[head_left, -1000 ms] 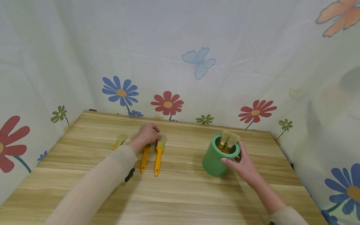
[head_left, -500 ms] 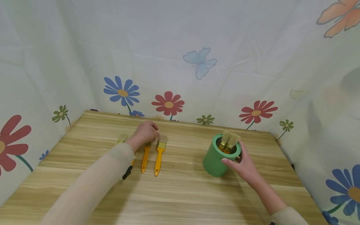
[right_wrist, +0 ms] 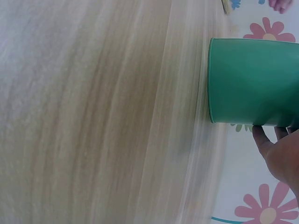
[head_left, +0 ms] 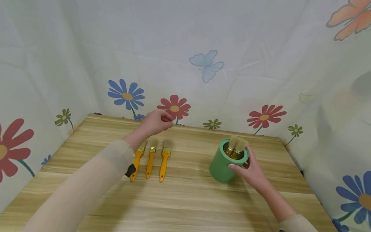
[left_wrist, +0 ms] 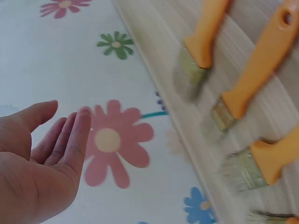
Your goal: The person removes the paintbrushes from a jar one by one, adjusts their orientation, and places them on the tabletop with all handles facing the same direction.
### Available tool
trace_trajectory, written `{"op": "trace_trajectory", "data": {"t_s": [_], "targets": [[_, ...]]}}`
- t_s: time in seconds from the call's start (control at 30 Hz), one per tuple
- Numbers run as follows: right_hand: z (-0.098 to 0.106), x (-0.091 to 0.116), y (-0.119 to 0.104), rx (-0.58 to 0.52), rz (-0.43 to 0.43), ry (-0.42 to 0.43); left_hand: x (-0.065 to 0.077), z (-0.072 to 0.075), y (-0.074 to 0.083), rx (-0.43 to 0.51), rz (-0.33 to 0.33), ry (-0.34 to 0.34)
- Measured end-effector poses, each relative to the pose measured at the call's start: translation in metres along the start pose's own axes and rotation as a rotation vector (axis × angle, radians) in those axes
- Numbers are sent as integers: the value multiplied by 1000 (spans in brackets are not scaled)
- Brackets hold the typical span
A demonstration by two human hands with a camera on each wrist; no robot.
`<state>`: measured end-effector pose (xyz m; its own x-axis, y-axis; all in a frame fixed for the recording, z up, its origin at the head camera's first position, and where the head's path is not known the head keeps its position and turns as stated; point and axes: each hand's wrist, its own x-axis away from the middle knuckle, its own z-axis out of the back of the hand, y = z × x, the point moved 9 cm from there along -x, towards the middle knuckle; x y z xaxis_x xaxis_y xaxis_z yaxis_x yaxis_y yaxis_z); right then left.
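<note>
Has raised the left hand, relaxed and holding nothing. Still grips the green can at right with the right hand, with two upright brushes inside. Faces, at left, four loose brushes on the wooden table before a flowered curtain.

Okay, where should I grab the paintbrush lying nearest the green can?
Probably pinch the paintbrush by its orange handle, just below the metal band, coming from above: it lies flat, handle toward you, with a gap to the next brush.
</note>
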<state>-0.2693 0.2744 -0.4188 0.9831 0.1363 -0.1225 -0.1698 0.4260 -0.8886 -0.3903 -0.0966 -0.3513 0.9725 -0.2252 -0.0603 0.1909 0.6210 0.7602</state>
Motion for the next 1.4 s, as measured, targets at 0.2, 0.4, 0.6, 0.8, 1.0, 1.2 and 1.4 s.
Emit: {"op": "trace_trajectory", "data": {"t_s": [0.2,0.4,0.6,0.8,1.0,1.2,1.4], "targets": [[1,1,0,1,0,0,10,-8,43,41,-90,-41],[1,0,1,2,-3,1,20,-25,80,100,-183,-84],[0,-1,3,0,1,5,24,-47,101,153,-259,-132],[-1,0,3,1,-10,7,25,-69,115,163,-304,-175],[-2,-1,2,8,-13,8,27,-85,127,167,-327,-206],[-2,-1,1,9,-12,6,29,-101,140,181,-335,-263],[-2,-1,2,5,-11,2,28,-114,150,152,-332,-292]]}}
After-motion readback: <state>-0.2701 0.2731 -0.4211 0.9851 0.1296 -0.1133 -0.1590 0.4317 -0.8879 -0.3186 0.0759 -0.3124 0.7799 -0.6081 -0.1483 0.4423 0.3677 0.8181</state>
